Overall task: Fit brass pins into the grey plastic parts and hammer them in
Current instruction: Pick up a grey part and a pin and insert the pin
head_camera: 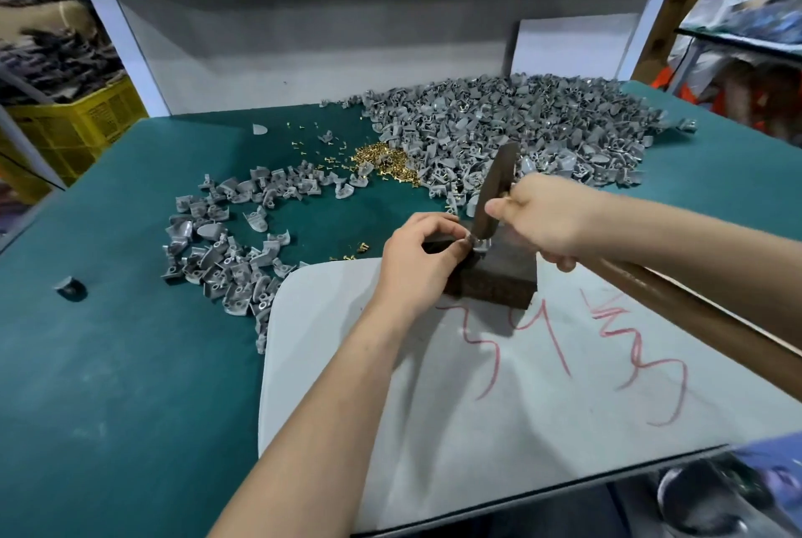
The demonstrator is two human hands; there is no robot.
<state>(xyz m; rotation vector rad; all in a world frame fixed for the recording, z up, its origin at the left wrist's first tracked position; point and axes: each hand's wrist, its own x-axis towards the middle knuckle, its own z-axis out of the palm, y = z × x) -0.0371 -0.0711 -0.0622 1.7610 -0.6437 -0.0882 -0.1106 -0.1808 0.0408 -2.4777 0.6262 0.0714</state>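
My left hand [416,259] pinches a small grey plastic part [475,243] on top of a dark metal block [494,277]. My right hand [547,220] grips a hammer close to its dark head [492,194], whose lower face sits on or just above the part. The wooden handle [694,312] runs back to the right under my forearm. A heap of brass pins [382,162] lies beyond the block. A big pile of grey parts [542,125] fills the back right, and a smaller pile [225,242] lies to the left.
The block stands on a white board [520,385] with red scribbles, laid on the green mat [108,342]. A lone grey part [71,288] lies far left. A yellow crate [73,125] stands off the table's left; a white shelf frame [121,38] backs the bench.
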